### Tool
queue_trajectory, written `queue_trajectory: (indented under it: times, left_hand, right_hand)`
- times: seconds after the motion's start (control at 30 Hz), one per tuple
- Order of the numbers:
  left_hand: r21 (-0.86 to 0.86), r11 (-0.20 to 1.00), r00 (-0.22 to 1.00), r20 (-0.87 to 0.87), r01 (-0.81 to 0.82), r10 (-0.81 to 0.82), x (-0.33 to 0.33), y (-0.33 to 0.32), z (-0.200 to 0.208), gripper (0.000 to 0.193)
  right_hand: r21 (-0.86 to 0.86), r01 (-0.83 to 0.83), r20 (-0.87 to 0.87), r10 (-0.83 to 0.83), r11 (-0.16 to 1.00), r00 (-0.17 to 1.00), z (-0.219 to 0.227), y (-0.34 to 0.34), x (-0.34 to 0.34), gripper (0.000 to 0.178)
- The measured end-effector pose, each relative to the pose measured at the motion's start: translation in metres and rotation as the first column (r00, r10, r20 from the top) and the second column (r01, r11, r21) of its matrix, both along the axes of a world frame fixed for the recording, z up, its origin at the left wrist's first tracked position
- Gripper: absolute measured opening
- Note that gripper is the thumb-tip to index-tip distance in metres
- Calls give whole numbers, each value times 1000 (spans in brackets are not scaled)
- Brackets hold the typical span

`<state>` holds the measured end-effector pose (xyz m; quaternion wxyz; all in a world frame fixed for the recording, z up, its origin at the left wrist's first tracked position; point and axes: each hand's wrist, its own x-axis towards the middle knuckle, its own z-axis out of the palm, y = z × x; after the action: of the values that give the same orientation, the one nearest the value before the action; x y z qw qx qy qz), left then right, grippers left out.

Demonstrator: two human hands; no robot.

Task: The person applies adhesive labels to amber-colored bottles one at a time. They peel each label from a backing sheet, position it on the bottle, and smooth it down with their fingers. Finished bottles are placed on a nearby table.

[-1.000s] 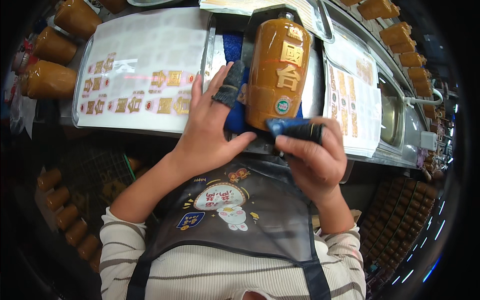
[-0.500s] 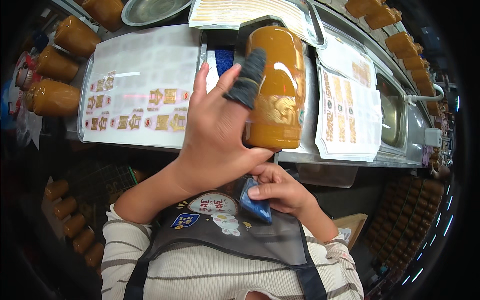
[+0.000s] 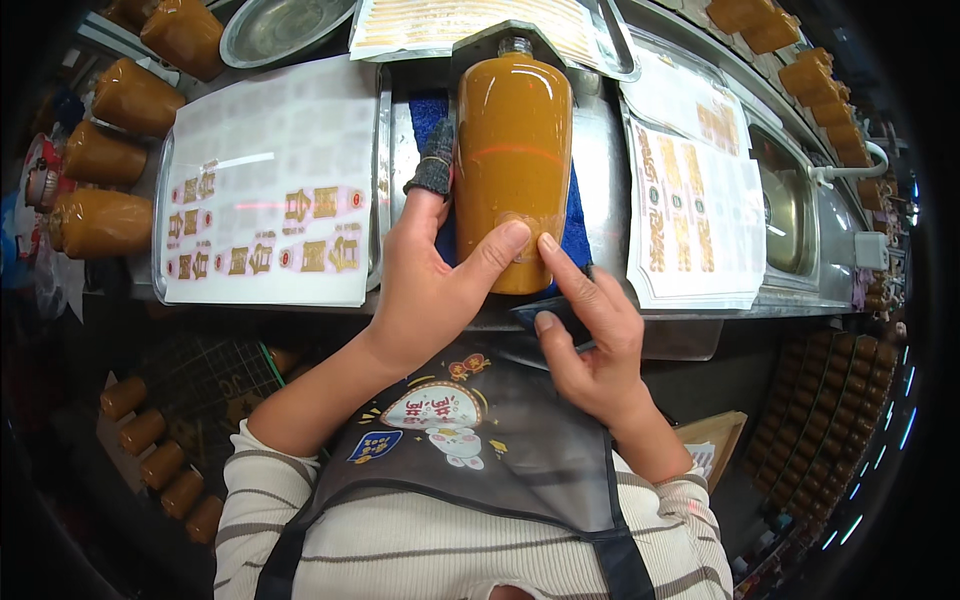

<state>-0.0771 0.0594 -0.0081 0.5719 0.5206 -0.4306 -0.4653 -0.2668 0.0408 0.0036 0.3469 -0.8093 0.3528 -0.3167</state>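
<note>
A glossy amber-brown bottle (image 3: 515, 140) lies in front of me, its neck pointing away. My left hand (image 3: 430, 275) grips its left side, thumb pressed on the lower face; dark cloth covers the fingertips beside the bottle. On the lower right of that face rests the index fingertip of my right hand (image 3: 605, 335). Between that hand's thumb and other fingers is a flat, dark blue scraper-like piece (image 3: 555, 318), partly hidden. A small patch near both fingertips looks slightly different from the glaze, but I cannot make it out. Blue cloth (image 3: 575, 225) shows under the bottle.
Left of the bottle, a tray carries a white decal sheet (image 3: 270, 130); more decal sheets (image 3: 690, 220) lie to the right, before a sink (image 3: 790, 200). A metal bowl (image 3: 285, 30) stands at the back. Brown bottles (image 3: 110, 222) line the left edge. A dark angular holder (image 3: 475, 45) surrounds the neck.
The bottle has turned, and its gold relief no longer faces up. My left hand has shifted from across it to its left side. My right hand has risen from the apron to touch it.
</note>
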Motion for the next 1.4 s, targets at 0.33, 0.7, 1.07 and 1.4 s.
queue_trajectory:
  times: [0.33,0.7,1.07,1.4]
  left_hand:
    - [-26,1000,999,-50,11,-13,4,0,-3,64]
    - [-24,999,999,-21,46,-46,6,2,-3,64]
    - [-60,995,993,83,-76,81,9,4,-20,44]
    - [27,999,919,-393,-26,34,24,7,-13,55]
  right_hand:
    - [28,-1,3,1,1000,1000,-2,2,4,66]
    - [524,349,248,-531,777,810,-1,-14,8,35]
    - [-371,160,29,-161,915,987,19,5,52,32]
    - [-557,-153,-73,136,817,988,10,3,59,43]
